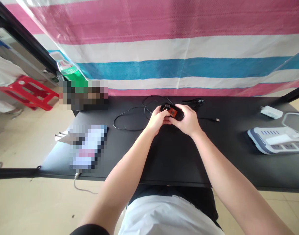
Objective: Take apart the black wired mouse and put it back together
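Observation:
Both hands are over the back middle of the black table. Between them is an opened computer mouse, a black shell with an orange circuit board and a small dark round part showing. My left hand grips its left side, the thumb lying on the board. From the right, my right hand wraps round the shell, its fingers partly hidden. A thin black cable loops on the table to the left. Another dark piece lies behind my right hand, and a USB plug rests to the right.
A phone, blurred out, lies at the left with a charging cable. On the right are a power strip and a white charger. A striped sheet hangs behind the table. A red stool and a seated person are beyond the left edge.

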{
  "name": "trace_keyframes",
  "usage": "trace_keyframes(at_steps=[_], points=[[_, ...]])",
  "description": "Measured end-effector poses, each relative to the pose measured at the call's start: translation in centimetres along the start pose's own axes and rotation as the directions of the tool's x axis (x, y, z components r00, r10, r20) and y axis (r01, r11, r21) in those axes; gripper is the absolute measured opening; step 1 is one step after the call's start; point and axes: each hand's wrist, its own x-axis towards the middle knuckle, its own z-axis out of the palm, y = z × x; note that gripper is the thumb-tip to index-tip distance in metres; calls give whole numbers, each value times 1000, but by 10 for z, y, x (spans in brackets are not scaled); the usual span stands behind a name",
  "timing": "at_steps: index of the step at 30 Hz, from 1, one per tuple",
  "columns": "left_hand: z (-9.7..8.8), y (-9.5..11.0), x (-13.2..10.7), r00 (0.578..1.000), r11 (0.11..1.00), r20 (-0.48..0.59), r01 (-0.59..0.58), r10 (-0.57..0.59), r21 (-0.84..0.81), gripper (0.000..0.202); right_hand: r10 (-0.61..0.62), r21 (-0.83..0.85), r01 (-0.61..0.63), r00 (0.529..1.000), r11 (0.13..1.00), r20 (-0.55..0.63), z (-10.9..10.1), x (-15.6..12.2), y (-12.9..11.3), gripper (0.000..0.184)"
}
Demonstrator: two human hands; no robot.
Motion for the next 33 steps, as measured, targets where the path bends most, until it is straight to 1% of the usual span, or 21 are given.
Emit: trace_keyframes(at_steps=[2,4,5,6,7,9,10,11,12,14,16,17,18,19,20,21,23,25,27,29,33], points=[[-1,3,-1,999,992,-17,48,-46,116,23,10,-9,-10,1000,1000,-16,-1,1,2,52],[-2,8,-4,994,954,-73,98,-81,282,16,11,-12,-11,1000,1000,-28,-2,1,3,51],[-3,10,-5,990,922,-115,117,-79,370,18,9,-14,-10,999,1000,-32,-2,1,3,50],[-5,13,-7,987,881,-145,127,-67,456,24,7,-17,-7,999,1000,-35,-2,1,3,50],[-6,16,-9,987,838,-161,101,-15,537,31,4,-20,-5,999,1000,-36,-2,1,4,50],[-7,22,-14,975,767,-155,-22,157,641,39,6,-26,-7,1000,1000,-29,-2,1,3,51],[-8,24,-17,965,734,-112,-102,237,671,40,12,-30,-13,1000,999,-24,-2,1,3,51],[-8,26,-19,946,701,-64,-188,317,687,39,19,-33,-20,1000,999,-20,-2,0,3,52],[-8,27,-21,919,680,-25,-273,394,681,37,26,-36,-27,1000,999,-15,-3,0,3,54],[-8,26,-25,845,629,2,-400,536,667,29,36,-35,-36,999,999,-2,-3,0,3,55],[-8,23,-26,777,539,26,-460,629,705,16,36,-37,-35,999,999,19,-3,-1,3,55],[-9,22,-26,748,477,53,-475,662,739,8,31,-42,-30,999,999,31,-2,-1,3,55],[-10,20,-24,721,407,93,-488,687,772,7,23,-50,-21,999,999,40,-2,-1,4,55],[-12,19,-23,697,332,148,-504,701,797,15,11,-59,-8,999,998,46,-1,-1,4,56],[-14,17,-21,683,264,211,-522,699,811,24,-5,-66,9,999,998,52,-1,-1,4,57],[-16,16,-19,683,213,275,-539,677,815,35,-25,-70,29,998,997,59,0,-1,5,58],[-20,14,-14,709,143,395,-569,584,810,55,-63,-71,69,995,995,76,-1,-1,5,59],[-25,13,-10,745,83,472,-571,472,817,70,-89,-72,97,991,993,100,-2,0,5,58],[-29,12,-7,778,39,488,-545,395,838,79,-98,-79,108,988,991,119,-5,1,4,59],[-32,11,-5,798,13,486,-524,356,851,82,-98,-84,109,986,990,132,-8,2,2,60],[-35,13,-3,833,21,463,-491,304,871,81,-117,-57,126,983,990,140,-10,2,0,60]])
